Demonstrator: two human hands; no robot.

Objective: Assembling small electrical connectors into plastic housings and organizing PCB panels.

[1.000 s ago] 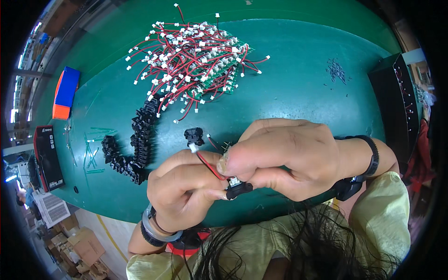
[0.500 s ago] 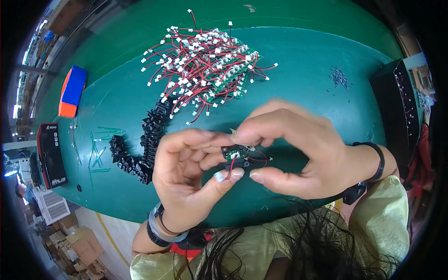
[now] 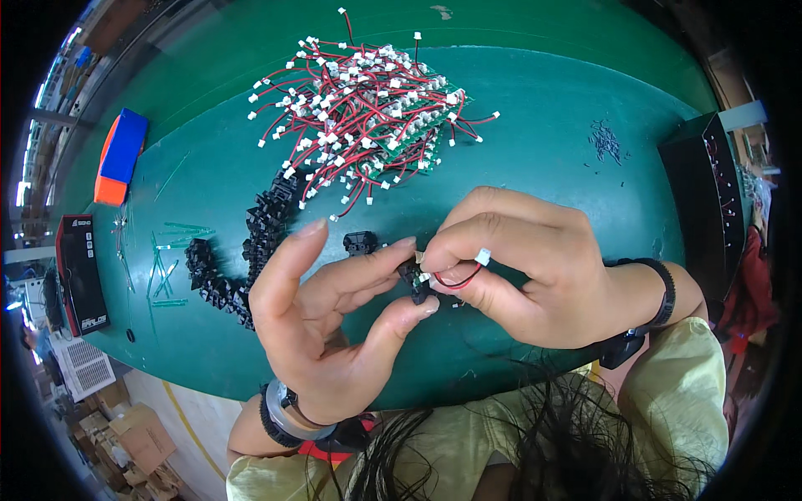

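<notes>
Between my hands is a small black plastic housing (image 3: pixel 416 286) with a bit of green circuit board in it. My left hand (image 3: pixel 330 330) holds it by thumb and a fingertip, the index finger raised away. My right hand (image 3: pixel 535 271) is closed at the housing's right side, its fingertips on the upper edge beside a small tan bit. A red and black wire (image 3: pixel 455 285) loops from the board across the right fingers to a white connector (image 3: pixel 483 257). Just beyond the left fingers, another black plastic part (image 3: pixel 360 243) lies on the table.
A heap of green boards with red-black wires (image 3: pixel 376 108) stands at the back. Black plastic parts (image 3: pixel 266 225) form a curved row on the left, near green strips (image 3: pixel 161 267). Small dark pieces (image 3: pixel 605 142) lie right, before a black box (image 3: pixel 700 200). A blue-orange object (image 3: pixel 122 159) stands far left.
The housing has been turned between my hands, and its white connector has swung from the left thumb to the right fingers. My left index finger has lifted; the part behind it now shows.
</notes>
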